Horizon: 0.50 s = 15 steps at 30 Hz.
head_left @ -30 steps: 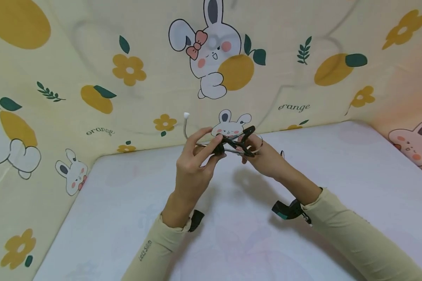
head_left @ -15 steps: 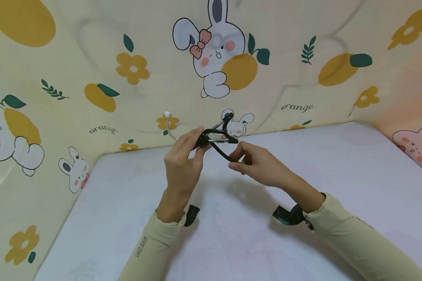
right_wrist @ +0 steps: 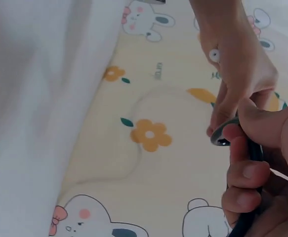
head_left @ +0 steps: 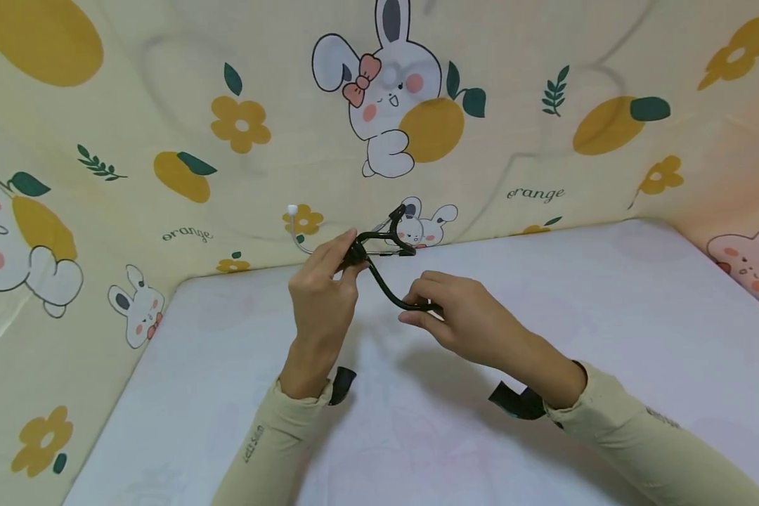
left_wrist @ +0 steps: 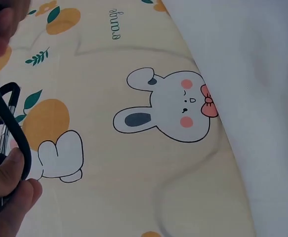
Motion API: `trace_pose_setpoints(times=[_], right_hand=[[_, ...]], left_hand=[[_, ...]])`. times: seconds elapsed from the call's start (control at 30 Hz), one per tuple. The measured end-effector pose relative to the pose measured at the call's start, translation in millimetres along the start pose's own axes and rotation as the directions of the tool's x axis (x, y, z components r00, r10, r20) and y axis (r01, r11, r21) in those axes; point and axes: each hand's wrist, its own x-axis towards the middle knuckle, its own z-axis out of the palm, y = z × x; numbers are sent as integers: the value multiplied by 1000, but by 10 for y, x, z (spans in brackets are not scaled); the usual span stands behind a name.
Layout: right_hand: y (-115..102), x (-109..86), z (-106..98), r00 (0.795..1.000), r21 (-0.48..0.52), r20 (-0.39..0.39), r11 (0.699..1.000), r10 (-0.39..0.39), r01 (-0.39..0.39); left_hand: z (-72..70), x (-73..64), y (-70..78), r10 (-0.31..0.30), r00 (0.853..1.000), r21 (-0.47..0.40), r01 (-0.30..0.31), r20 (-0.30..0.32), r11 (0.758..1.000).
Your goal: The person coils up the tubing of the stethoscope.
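Note:
A folded stethoscope with black tubing (head_left: pixel 382 284) and shiny metal ear tubes is held up above the white table. My left hand (head_left: pixel 322 295) pinches the bundle where the tubing gathers, with the thumb on the near side. From that grip a white ear tip (head_left: pixel 293 209) sticks up at the left, and black loops (head_left: pixel 395 232) reach out to the right. Lower and to the right, my right hand (head_left: pixel 458 309) grips a stretch of tubing drawn off the bundle. The right wrist view shows a round, shiny chest piece (right_wrist: pixel 222 138) near the right fingertips, partly hidden.
The white table surface (head_left: pixel 405 436) spreads beneath both hands. Behind it rises a cream cloth (head_left: pixel 259 183) printed with rabbits and oranges. A black wrist mount (head_left: pixel 519 402) hangs under the right sleeve, another (head_left: pixel 343 385) beside the left.
My right hand has left the bundle and moved down toward me, drawing a length of tubing away. My left hand has shifted left with the rest of the stethoscope.

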Motion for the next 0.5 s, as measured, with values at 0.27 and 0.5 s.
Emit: trace_pose_setpoints(times=[0.27,0.5], right_hand=[[-24,-16,-8,994,-33,-80,997,-76,73],[-53,-7,-31,973,-77,-194,991,-125,112]], left_hand=[[-12,-5,-2,-17,999,1,17,34,1000],[9,1,-16,29,999,35,-30,29,999]])
